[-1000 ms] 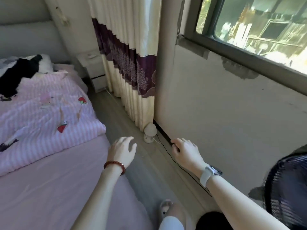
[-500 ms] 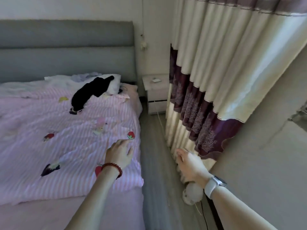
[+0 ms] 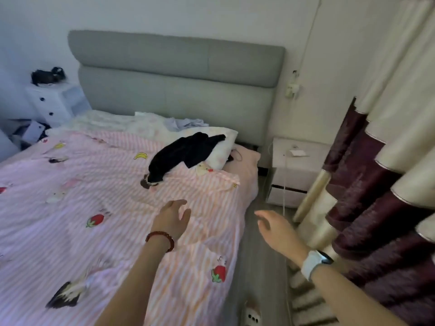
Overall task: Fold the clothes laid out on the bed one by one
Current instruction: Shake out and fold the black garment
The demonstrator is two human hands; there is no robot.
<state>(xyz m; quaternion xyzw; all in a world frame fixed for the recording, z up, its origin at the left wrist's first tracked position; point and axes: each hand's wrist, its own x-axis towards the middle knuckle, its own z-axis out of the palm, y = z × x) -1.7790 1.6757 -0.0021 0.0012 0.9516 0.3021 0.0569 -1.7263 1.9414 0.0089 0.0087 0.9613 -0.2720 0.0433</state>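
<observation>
Far left: white drawers (image 3: 55, 102) with dark clutter on top. Pink striped quilt (image 3: 94, 208) across the bed (image 3: 249, 175), grey headboard (image 3: 174, 74) far. Black garment (image 3: 186, 151) draped over the pillow (image 3: 221, 147) at far right of bed, crumpled, unfolded; pale blue garment (image 3: 186, 123) bunched behind it. Left hand (image 3: 173, 218) over quilt, fingers spread and relaxed, holding nothing, well short of garment. Right hand (image 3: 274, 228) over floor gap beside bed, fingers loosely spread, empty. Nightstand (image 3: 299, 170) and curtain (image 3: 376, 184) right. Step, likely: reaching in for first item, nothing folded yet. Next calls for leaning further toward pillow, gripping black garment with both hands, dragging onto flat quilt to spread.
</observation>
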